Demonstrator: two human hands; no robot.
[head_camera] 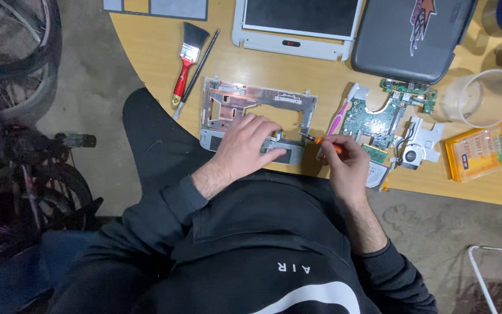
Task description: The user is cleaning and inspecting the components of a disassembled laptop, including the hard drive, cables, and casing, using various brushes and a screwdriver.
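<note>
Orange screwdriver (324, 141) gripped in right hand (344, 164), left hand (244, 148) flat on laptop chassis (251, 107).

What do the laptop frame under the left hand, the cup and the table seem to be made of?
Laptop frame: bare metal, probably; silvery, dull sheen, stamped cut-outs, with a grey plastic-looking front edge.
Cup: clear plastic by the look; see-through, thin-walled, though glass can't be ruled out.
Table: wood or wood-look laminate; smooth yellow-brown, faint grain.
The left hand rests on the frame.

Circuit board (373, 119) lies right of laptop chassis (251, 110), brush (188, 55) left.
</note>
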